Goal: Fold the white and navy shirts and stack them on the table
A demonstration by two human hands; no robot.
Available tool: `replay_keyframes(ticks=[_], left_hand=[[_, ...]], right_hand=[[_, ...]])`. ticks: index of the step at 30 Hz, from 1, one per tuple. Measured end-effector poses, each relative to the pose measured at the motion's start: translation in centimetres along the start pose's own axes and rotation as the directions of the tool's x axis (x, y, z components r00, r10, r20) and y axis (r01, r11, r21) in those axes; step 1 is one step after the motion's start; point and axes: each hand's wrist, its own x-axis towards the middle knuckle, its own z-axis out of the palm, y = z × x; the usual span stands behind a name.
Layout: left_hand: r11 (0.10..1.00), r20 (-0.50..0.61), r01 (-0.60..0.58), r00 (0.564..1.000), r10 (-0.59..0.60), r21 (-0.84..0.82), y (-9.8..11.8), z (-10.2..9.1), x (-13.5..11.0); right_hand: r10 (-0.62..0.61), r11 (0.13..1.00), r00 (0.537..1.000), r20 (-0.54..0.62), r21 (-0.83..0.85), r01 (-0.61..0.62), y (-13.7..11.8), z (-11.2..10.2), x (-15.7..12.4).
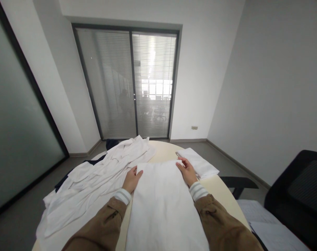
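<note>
A white cloth, folded into a long strip, lies on the round cream table and runs toward me past the bottom of the view. At its far left corner, my left hand pinches the edge between thumb and fingers. My right hand grips the far right corner in the same way, with the index finger slightly raised. Close beyond my right hand rests a white folded cloth. To the left spreads a rumpled heap of white fabric, with dark navy fabric showing from under it.
On the right stands a black office chair with its armrest close to the table's edge. Papers lie below on the right. Glass doors with blinds are beyond the table.
</note>
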Motion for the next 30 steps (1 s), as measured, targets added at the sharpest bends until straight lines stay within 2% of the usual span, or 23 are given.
replay_keyframes(ticks=[2, 4, 7, 10, 12, 14, 17, 19, 21, 25, 27, 30], left_hand=[[0.997, 0.033, -0.019, 0.999, 0.022, -0.07, 0.3, 0.1, -0.4], [0.983, 0.07, -0.042, 0.996, 0.055, -0.177, 0.6, 0.3, -0.8], [0.951, 0.095, -0.073, 0.99, 0.106, -0.301, 1.3, 0.5, -1.2], [0.93, 0.052, -0.092, 0.992, 0.118, -0.355, 2.0, 0.5, -1.3], [0.926, 0.064, -0.056, 0.994, 0.086, -0.374, 2.2, 0.4, -1.5], [0.932, 0.137, 0.02, 0.99, 0.032, -0.363, 2.0, 0.3, -1.7], [0.962, 0.272, 0.136, 0.96, -0.069, -0.235, 1.5, 0.1, -2.1], [0.981, 0.307, 0.131, 0.948, -0.081, -0.144, 1.0, -0.1, -2.1], [0.992, 0.278, 0.053, 0.96, -0.02, -0.112, 0.7, -0.3, -1.9], [0.991, 0.142, -0.065, 0.987, 0.081, -0.114, 0.7, -0.7, -1.3], [0.991, 0.117, -0.047, 0.991, 0.062, -0.126, 0.9, -0.8, -1.2], [0.981, 0.184, 0.04, 0.983, -0.004, -0.188, 1.4, -0.9, -1.7]], right_hand=[[0.077, 0.994, 0.997, 0.025, 0.08, -0.079, -0.4, 0.1, -0.1], [0.201, 0.97, 0.977, 0.075, 0.124, -0.209, -0.9, 0.2, -0.5], [0.325, 0.922, 0.919, 0.223, 0.141, -0.36, -1.8, 0.4, -1.4], [0.346, 0.896, 0.844, 0.411, 0.122, -0.427, -2.2, 0.6, -2.3], [0.327, 0.902, 0.847, 0.42, 0.13, -0.413, -2.2, 0.7, -2.4], [0.283, 0.924, 0.894, 0.347, 0.15, -0.351, -2.0, 0.6, -2.3], [0.239, 0.95, 0.947, 0.216, 0.152, -0.274, -1.9, 0.4, -1.8], [0.232, 0.951, 0.956, 0.179, 0.166, -0.262, -2.0, 0.2, -1.6], [0.238, 0.94, 0.943, 0.232, 0.189, -0.284, -2.2, 0.1, -1.8], [0.243, 0.911, 0.86, 0.449, 0.198, -0.361, -2.6, -0.1, -2.3], [0.244, 0.904, 0.838, 0.487, 0.199, -0.379, -2.5, 0.0, -2.4], [0.247, 0.902, 0.844, 0.475, 0.205, -0.379, -2.3, 0.1, -2.4]])
